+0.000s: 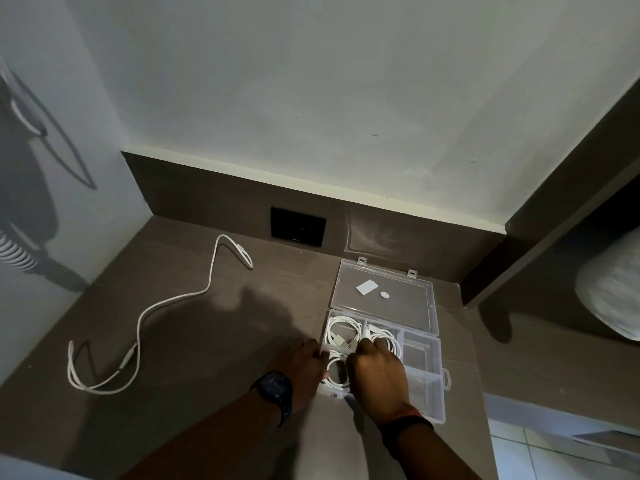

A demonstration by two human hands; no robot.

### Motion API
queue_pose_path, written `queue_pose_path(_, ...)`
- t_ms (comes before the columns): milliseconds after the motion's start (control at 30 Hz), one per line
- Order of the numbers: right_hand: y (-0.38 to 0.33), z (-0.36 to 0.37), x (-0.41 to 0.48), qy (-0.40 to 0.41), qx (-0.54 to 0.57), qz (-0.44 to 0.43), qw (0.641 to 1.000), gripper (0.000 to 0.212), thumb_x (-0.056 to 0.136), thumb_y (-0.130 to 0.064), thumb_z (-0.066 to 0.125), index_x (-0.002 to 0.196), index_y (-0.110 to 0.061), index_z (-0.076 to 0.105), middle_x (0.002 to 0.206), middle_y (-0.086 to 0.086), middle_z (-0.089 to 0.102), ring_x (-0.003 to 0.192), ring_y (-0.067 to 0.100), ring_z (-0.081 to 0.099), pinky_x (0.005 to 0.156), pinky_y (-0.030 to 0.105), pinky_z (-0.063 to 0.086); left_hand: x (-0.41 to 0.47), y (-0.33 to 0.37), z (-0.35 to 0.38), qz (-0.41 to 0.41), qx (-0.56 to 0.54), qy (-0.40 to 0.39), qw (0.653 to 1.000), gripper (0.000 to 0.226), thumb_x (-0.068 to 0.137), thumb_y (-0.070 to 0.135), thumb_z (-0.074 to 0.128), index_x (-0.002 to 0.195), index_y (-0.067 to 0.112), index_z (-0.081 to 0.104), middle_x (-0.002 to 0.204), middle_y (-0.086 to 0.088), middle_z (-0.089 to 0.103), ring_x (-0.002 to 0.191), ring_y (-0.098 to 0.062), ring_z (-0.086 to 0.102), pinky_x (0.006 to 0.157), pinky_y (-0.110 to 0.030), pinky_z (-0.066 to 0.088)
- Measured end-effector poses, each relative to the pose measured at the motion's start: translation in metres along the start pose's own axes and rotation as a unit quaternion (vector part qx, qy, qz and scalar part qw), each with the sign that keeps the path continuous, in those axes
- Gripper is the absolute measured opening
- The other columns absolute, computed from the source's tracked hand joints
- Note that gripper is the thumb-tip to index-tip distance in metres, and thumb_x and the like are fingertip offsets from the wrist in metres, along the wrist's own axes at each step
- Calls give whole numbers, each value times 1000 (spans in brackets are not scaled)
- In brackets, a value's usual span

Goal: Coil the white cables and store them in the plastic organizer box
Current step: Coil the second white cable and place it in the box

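Currently both hands are working inside the box (437, 386) at lower centre: the right hand (377, 379) is pressing a coil (334, 370) into the near-left compartment, its grip curled over it; the left hand (300, 367), at the box edge, is hiding its grip. One loose cable (145, 315) is lying left, stretching toward upper left on the worktop (214, 334), nearer the left hand.

Black wall socket (298, 227) above brown desk (194, 327); white wall (311, 81).

You're working in what's looking like a bedroom/hotel rm: built-in dark wood desk (207, 327) w/ wall socket (298, 228), plain white wall (311, 98), pillow (613, 292) sitting on the right.
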State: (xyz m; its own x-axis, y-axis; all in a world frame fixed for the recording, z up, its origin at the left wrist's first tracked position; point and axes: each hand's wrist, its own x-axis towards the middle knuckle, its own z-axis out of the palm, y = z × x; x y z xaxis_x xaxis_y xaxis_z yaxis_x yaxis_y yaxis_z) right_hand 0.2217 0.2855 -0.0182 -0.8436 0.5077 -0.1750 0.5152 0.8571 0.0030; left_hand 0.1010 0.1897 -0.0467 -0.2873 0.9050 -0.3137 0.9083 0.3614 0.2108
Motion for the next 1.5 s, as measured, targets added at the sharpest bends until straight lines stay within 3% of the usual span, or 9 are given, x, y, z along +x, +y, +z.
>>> queue_pose_path(300,3,-19,6,147,157,32,976,10,77,-26,72,81,-17,75,84,5,71,80,22,63,64,30,52,-17,-42,-23,-10,-153,140,978,32,88,19,51,117,11,60,109,-17,60,101,-35,54,90,-39,46)
queue_pose_path(500,-42,-41,70,159,276,9,948,19,86,-17,59,103,-16,68,104,5,67,99,22,56,84,31,46,-12,-123,-84,-57,-94,297,949,42,82,27,44,118,14,60,118,-20,60,103,-40,56,84,-45,51)
queue_pose_path(667,-96,-46,143,121,343,-29,931,31,80,-11,62,111,-15,66,112,9,65,105,26,55,92,28,39,35,-188,-115,-101,41,233,966,66,81,39,60,139,29,30,150,-6,33,132,-32,35,104,-45,32)
queue_pose_path(767,-123,-40,188,79,357,-27,931,43,76,-19,69,119,-15,60,120,9,61,112,26,53,97,29,38,62,-226,-116,-81,97,124,984,46,86,41,51,129,27,46,144,-5,41,136,-28,27,113,-47,13)
queue_pose_path(900,-145,-37,231,29,425,-4,905,7,80,-25,70,84,-20,70,86,3,71,81,18,65,75,28,54,72,-260,-120,-35,27,110,993,21,91,27,45,94,15,61,103,-11,66,102,-33,56,94,-41,38)
queue_pose_path(1000,-145,-51,242,-9,597,47,801,32,85,-9,65,55,-19,60,57,0,61,55,11,59,55,22,48,72,-269,-135,3,-134,172,976,24,85,16,51,89,-2,65,92,-27,66,88,-37,61,78,-39,44)
queue_pose_path(1133,-125,-102,237,-46,739,49,670,40,91,-7,53,52,-14,49,47,7,37,36,17,32,37,22,33,63,-257,-175,26,-141,234,962,35,90,30,46,87,0,63,94,-27,63,87,-37,59,81,-43,48)
queue_pose_path(1367,-89,-206,157,-222,662,-24,715,52,95,-44,38,50,-18,36,45,-5,23,39,12,15,37,23,14,16,-190,-271,108,-71,432,892,35,86,38,45,76,10,65,69,-11,61,65,-26,54,59,-23,32)
queue_pose_path(1500,-86,-270,77,-228,645,-164,711,44,83,-32,59,47,-24,33,41,-10,29,37,10,19,38,21,17,-28,-129,-309,143,-121,445,876,47,87,53,38,76,12,59,69,-8,59,66,-21,50,61,-23,32)
